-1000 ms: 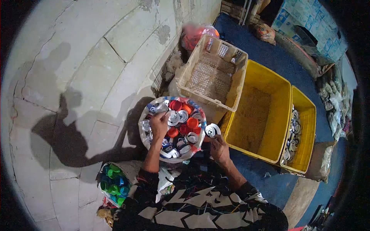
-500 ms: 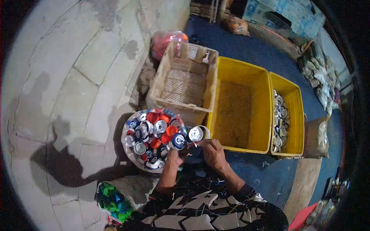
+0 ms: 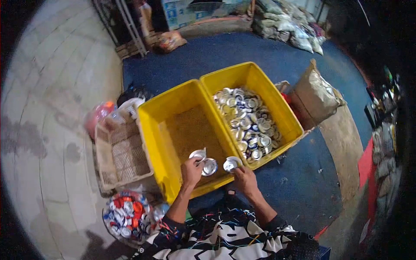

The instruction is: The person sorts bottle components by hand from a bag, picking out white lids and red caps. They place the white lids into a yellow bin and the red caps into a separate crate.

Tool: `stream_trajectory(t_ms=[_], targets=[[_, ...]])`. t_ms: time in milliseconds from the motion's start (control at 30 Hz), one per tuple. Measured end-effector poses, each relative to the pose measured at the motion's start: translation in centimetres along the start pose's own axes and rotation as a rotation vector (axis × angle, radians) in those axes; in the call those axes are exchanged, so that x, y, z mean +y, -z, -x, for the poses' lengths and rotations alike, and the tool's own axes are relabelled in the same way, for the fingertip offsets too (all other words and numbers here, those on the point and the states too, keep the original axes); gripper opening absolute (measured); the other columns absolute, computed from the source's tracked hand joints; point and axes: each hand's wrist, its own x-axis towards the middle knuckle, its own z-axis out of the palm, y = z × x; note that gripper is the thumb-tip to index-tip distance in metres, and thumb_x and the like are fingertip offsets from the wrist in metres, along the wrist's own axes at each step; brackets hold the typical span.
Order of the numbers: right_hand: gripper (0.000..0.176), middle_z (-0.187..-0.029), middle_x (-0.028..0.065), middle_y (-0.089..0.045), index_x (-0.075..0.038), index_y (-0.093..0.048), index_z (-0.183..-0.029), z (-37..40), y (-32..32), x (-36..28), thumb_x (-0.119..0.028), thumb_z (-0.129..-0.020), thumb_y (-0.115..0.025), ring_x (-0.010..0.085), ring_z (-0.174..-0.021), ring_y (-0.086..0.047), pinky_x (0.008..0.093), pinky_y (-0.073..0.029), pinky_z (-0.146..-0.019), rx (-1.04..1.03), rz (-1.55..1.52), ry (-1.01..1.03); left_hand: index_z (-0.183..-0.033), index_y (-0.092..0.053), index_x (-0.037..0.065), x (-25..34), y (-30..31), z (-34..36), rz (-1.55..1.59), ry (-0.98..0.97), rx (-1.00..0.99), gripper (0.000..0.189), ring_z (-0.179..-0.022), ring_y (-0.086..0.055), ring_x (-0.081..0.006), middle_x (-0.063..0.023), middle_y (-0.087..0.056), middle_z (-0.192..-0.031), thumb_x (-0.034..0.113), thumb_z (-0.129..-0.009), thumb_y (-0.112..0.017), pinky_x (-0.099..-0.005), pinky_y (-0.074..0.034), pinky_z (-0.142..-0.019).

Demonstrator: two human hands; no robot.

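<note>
My left hand (image 3: 191, 171) holds two flattened silver cans (image 3: 204, 161) over the near edge of a big yellow bin (image 3: 159, 130) whose brown floor is bare. My right hand (image 3: 245, 179) grips another crushed can (image 3: 232, 164) close to the wall between that bin and a second yellow bin (image 3: 289, 117), which is filled with several crushed silver cans. A round bag of mixed red, blue and silver crushed cans (image 3: 125, 213) lies at my lower left.
A beige lattice crate (image 3: 119, 156) stands left of the yellow bins against the pale block wall. A tan sack (image 3: 316, 93) leans by the right bin. Blue floor spreads behind, with piled sacks (image 3: 286, 21) and boxes at the back.
The view swung right from the bag of mixed cans to the yellow bins. Both hands left the bag and moved over the bins, each carrying crushed cans.
</note>
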Motion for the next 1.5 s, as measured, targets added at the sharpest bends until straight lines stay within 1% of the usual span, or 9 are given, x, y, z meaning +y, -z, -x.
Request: stream_trajectory(t_ms=[200, 367, 800, 1033, 1133, 1167, 1200, 1300, 1500], targets=[[0.015, -0.082, 0.0167, -0.060, -0.006, -0.064, -0.091, -8.3, 6.9, 8.1, -0.005, -0.078, -0.059, 0.0378, -0.076, -0.060, 0.0463, -0.048, -0.064, 0.215, -0.010, -0.101, -0.091, -0.070, 0.003, 7.4, -11.9, -12.5, -0.243, -0.483, -0.097, 0.018, -0.082, -0.065, -0.0367, -0.0203, -0.067, -0.088, 0.009, -0.074, -0.065, -0.0423, -0.052, -0.072], [0.025, -0.087, 0.0198, -0.065, -0.006, -0.063, -0.103, -10.0, 6.4, 14.3, -0.008, -0.079, -0.062, 0.0406, -0.081, -0.062, 0.0476, -0.050, -0.069, -0.015, -0.016, -0.297, -0.092, -0.070, 0.004, 6.5, -18.0, -16.2, -0.488, -0.308, -0.563, 0.022, -0.085, -0.065, -0.0373, -0.0217, -0.067, -0.089, 0.015, -0.073, -0.070, -0.0427, -0.051, -0.077], [0.027, -0.095, 0.0220, -0.067, -0.004, -0.064, -0.106, -5.7, 3.0, 15.4, -0.013, -0.081, -0.067, 0.0426, -0.093, -0.062, 0.0465, -0.049, -0.077, -0.065, 0.082, -0.424, -0.072, -0.068, 0.003, -0.4, -3.4, -6.4, -0.351, -0.115, -0.007, 0.038, -0.063, -0.062, -0.0329, -0.0179, -0.064, -0.068, 0.040, -0.080, -0.073, -0.0415, -0.048, -0.060], [0.028, -0.097, 0.0180, -0.069, -0.004, -0.065, -0.112, -7.3, -6.2, 2.3, -0.012, -0.085, -0.065, 0.0314, -0.088, -0.068, 0.0403, -0.052, -0.073, -0.225, -0.035, -0.064, -0.066, -0.062, 0.002, -8.3, 10.7, 7.6, -0.347, 0.201, 0.264, 0.047, -0.054, -0.057, -0.0357, -0.0176, -0.058, -0.058, 0.045, -0.084, -0.066, -0.0454, -0.043, -0.053], [0.024, -0.090, 0.0142, -0.069, -0.004, -0.066, -0.108, -5.7, -17.4, 2.5, -0.016, -0.088, -0.061, 0.0272, -0.079, -0.066, 0.0365, -0.052, -0.071, -0.333, -0.618, -0.217, -0.067, -0.063, 0.002, -13.2, 16.6, 14.8, -0.347, 0.271, 0.409, 0.046, -0.052, -0.056, -0.0340, -0.0174, -0.057, -0.058, 0.045, -0.085, -0.066, -0.0444, -0.042, -0.052], [0.027, -0.082, 0.0099, -0.068, -0.004, -0.066, -0.107, -5.3, -16.4, -4.5, -0.025, -0.091, -0.058, 0.0191, -0.073, -0.062, 0.0330, -0.051, -0.071, -0.413, -0.271, 0.086, -0.069, -0.064, 0.003, -15.2, 18.5, 17.4, -0.388, 0.314, 0.448, 0.045, -0.054, -0.058, -0.0343, -0.0173, -0.059, -0.059, 0.045, -0.085, -0.065, -0.0451, -0.043, -0.053], [0.029, -0.082, 0.0111, -0.068, -0.004, -0.066, -0.107, -4.8, -18.5, -7.8, -0.025, -0.089, -0.061, 0.0212, -0.071, -0.063, 0.0319, -0.052, -0.071, -0.420, -0.071, 0.421, -0.070, -0.065, 0.003, -16.7, 20.3, 19.9, -0.429, 0.357, 0.483, 0.044, -0.057, -0.061, -0.0346, -0.0171, -0.060, -0.061, 0.045, -0.085, -0.064, -0.0458, -0.044, -0.054], [0.027, -0.088, 0.0213, -0.066, -0.005, -0.065, -0.102, -0.5, -21.2, -21.0, -0.021, -0.081, -0.064, 0.0401, -0.080, -0.065, 0.0471, -0.051, -0.067, -0.471, -0.247, 0.433, -0.071, -0.065, 0.003, -20.1, 25.3, 27.1, -0.349, 0.451, 0.600, 0.034, -0.056, -0.061, -0.0334, -0.0173, -0.059, -0.061, 0.035, -0.085, -0.066, -0.0441, -0.043, -0.052], [0.025, -0.089, 0.0169, -0.069, -0.006, -0.068, -0.101, 5.9, -28.3, -34.1, -0.018, -0.079, -0.068, 0.0344, -0.082, -0.068, 0.0425, -0.053, -0.072, -0.837, -0.329, 0.553, -0.079, -0.062, 0.000, -27.7, 27.8, 37.1, -0.206, 0.427, 0.810, 0.030, -0.063, -0.063, -0.0348, -0.0195, -0.062, -0.068, 0.029, -0.084, -0.068, -0.0425, -0.044, -0.056]])
